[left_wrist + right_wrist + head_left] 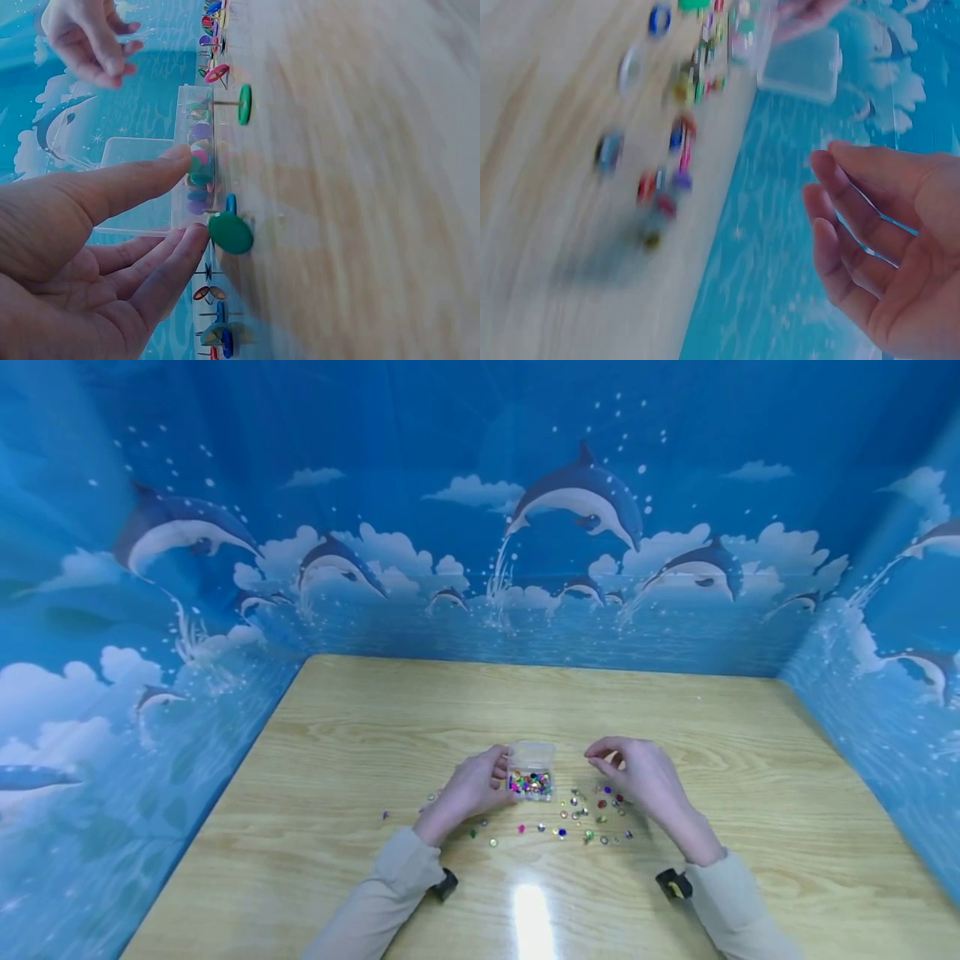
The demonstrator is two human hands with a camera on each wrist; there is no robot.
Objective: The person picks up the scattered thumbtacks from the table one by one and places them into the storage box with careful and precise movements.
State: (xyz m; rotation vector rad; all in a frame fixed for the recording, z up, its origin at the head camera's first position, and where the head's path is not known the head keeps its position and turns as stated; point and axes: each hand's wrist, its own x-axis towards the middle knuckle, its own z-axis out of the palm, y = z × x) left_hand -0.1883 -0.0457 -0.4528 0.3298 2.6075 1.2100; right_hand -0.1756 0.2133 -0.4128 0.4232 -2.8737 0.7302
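Backdrop: blue dolphin-print sheeting (480, 510), on three sides of a wood-grain tabletop (420, 702). One clear plastic box (532, 754), lid raised, on the tabletop between the hands, containing multicoloured thumbtacks (530, 783). Left hand (469, 787): thumb and fingers closed about the box's side. Right hand (651, 774): raised beside the box, thumb and forefinger tips together; cannot tell whether anything is between them. Loose thumbtacks (562, 832): assorted, scattered nearby.

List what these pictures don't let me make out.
Right wrist view: fine details of the scattered thumbtacks, lost to blur.
Right wrist view: most of the left hand, cut off by the top edge.
Head view: the number of thumbtacks in the clear box, too small and crowded.
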